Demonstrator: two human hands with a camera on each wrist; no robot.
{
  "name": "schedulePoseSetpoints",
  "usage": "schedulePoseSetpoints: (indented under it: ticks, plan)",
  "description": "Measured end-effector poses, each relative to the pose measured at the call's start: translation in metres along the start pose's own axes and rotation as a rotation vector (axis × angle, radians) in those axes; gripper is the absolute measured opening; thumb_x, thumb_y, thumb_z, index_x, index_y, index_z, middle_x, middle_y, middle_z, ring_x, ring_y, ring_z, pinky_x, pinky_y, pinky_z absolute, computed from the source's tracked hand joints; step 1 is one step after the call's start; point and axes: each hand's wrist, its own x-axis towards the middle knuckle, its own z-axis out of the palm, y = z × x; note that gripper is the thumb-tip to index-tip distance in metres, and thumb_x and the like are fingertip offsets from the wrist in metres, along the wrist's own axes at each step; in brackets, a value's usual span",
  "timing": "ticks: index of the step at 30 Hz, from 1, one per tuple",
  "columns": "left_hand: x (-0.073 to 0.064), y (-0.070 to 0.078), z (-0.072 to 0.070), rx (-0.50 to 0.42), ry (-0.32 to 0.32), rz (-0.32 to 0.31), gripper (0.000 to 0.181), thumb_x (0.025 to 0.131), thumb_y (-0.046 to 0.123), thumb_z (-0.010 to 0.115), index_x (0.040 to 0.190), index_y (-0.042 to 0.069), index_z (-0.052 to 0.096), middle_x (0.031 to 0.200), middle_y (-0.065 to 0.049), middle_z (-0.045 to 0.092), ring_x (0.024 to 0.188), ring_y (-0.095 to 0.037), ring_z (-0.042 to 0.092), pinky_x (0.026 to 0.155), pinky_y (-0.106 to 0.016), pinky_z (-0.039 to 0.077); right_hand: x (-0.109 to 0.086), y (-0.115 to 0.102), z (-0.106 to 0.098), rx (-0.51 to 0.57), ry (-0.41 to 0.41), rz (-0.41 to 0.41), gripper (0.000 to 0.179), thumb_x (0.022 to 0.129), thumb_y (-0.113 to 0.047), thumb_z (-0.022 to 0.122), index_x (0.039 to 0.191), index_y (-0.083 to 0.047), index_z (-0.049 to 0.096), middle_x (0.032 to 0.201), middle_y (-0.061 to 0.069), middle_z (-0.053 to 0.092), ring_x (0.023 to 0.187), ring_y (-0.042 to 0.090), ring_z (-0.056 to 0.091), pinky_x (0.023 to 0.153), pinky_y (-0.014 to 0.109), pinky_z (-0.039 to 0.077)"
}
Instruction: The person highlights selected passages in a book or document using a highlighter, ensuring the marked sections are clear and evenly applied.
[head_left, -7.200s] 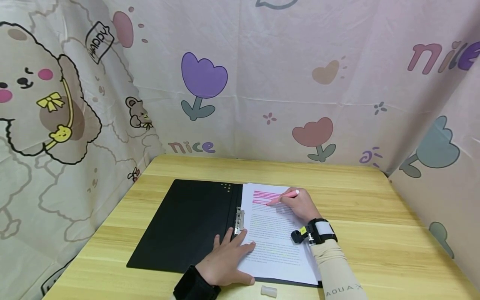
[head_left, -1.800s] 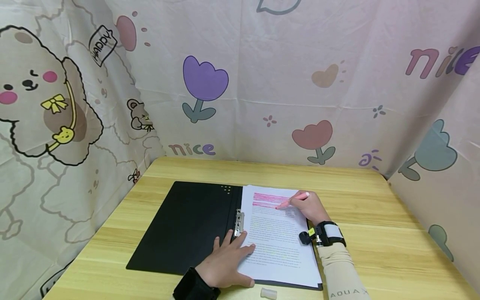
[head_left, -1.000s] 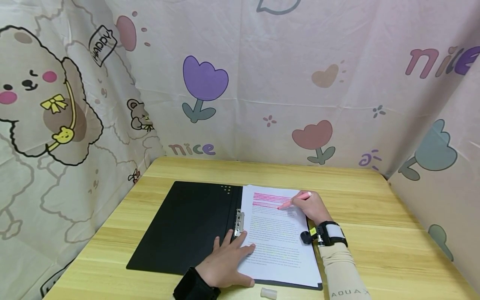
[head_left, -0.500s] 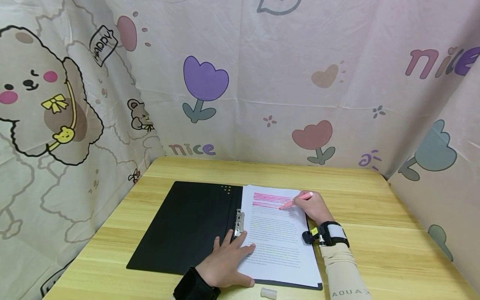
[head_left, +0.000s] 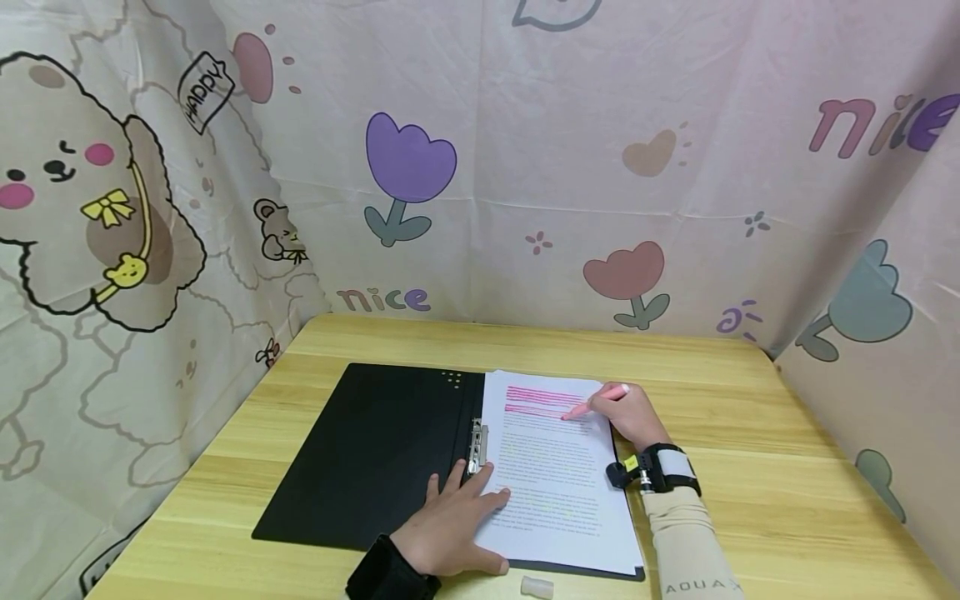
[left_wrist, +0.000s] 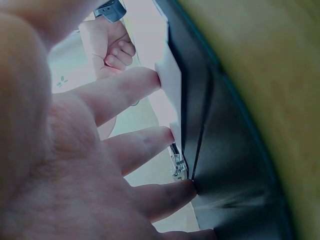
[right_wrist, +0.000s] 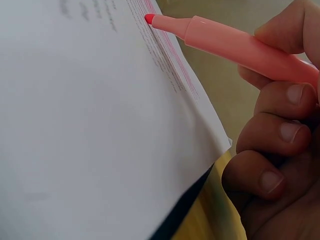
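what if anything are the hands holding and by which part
The right hand grips a pink marker by its barrel, behind the red tip; the left hand holds nothing.

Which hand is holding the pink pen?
The right hand: it grips the pink pen, while the left hand rests spread across the black folder and white paper.

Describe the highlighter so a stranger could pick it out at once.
On the wooden table, find the open black folder and the printed white pages on its right side. Near their top, the right hand holds the highlighter, its tip pointing left and down at the text. It is a solid pink barrel, whereas the pink lines beside it are flat strokes.
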Motion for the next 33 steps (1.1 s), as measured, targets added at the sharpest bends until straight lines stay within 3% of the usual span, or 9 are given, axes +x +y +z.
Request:
schedulePoseSetpoints:
  ticks: [11,24,33]
  plan:
    - [0.0012,-0.0002,0.0020,-0.006,-0.001,-0.011,0.082,0.081,0.056,0.084,0.151,0.022,0.056,0.166,-0.014,0.034,0.153,-0.051,0.018,0.112,-0.079,0.018,-0.0032,0.0033,-0.0037,0.028,-0.019,0.035,0.037,0.090,-0.021,0.069,0.066,0.006,0.061,0.105,0.012,0.062,0.080,0.028,0.051,0.053,0.026,0.029]
    - [0.0014,-0.0006,0.0024,-0.013,-0.004,-0.015,0.083,0.080,0.055,0.084,0.151,0.022,0.056,0.167,-0.014,0.033,0.154,-0.051,0.017,0.112,-0.079,0.017,0.0002,0.0070,-0.0072,0.017,0.007,0.023,0.029,0.086,-0.019,0.072,0.067,0.002,0.072,0.101,0.008,0.065,0.070,0.025,0.049,0.053,0.026,0.030]
    - [0.0004,-0.0014,0.0022,-0.013,0.002,-0.003,0.083,0.081,0.055,0.084,0.151,0.022,0.056,0.166,-0.014,0.033,0.153,-0.051,0.018,0.111,-0.080,0.017,0.0002,0.0081,-0.0099,0.006,0.000,0.036,0.030,0.086,-0.020,0.072,0.066,0.003,0.069,0.102,0.008,0.068,0.068,0.024,0.049,0.052,0.026,0.030]
